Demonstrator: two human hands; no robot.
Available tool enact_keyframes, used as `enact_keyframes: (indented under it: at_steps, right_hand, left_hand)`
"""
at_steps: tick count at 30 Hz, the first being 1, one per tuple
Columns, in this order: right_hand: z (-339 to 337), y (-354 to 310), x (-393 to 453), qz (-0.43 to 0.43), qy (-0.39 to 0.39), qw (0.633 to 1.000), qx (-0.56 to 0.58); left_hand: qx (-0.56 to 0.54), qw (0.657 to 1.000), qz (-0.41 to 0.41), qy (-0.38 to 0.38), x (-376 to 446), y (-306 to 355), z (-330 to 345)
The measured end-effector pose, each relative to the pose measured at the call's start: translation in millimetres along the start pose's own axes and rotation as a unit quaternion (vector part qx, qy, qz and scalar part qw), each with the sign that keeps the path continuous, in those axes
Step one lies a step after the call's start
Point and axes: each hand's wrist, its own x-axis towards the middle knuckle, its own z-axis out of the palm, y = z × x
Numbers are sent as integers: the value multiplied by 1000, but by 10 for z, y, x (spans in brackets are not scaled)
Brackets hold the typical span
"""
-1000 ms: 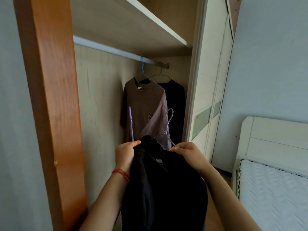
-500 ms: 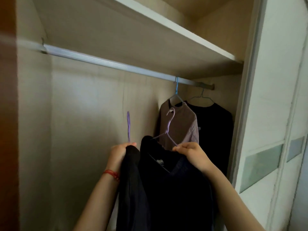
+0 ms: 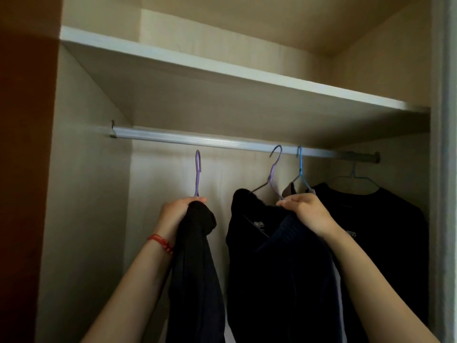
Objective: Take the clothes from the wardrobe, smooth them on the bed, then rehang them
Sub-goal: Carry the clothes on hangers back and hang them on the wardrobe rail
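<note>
My left hand is clamped around the top of a bunched dark garment and the base of its purple hanger, whose hook stands upright just below the wardrobe rail, not over it. My right hand is closed on the shoulder of a second dark garment and its own purple hanger, the hook up at the rail, though I cannot tell whether it has caught. Further right, a blue hanger hangs from the rail, and a black top hangs at the far right under the shelf.
</note>
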Motion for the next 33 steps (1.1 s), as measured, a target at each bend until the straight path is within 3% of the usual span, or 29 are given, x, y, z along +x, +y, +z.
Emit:
enact_keyframes:
  at_steps: [5,13,22,33]
  right_hand:
    - [2,-292,261,-24,10,999,-27]
    - [188,-430,612,-24,-5,999,-40]
    - [476,-322,777,-8,-51,997,-63]
    - [497,-409,1014,-21,-27,998,-48]
  left_hand:
    - [-66,997,37,22,12,351,59]
    - [-53,993,97,42,362,705,-30]
    - [-9,996,62,62,870,573,-400]
    - [57,995,75,37,1131,622,-542]
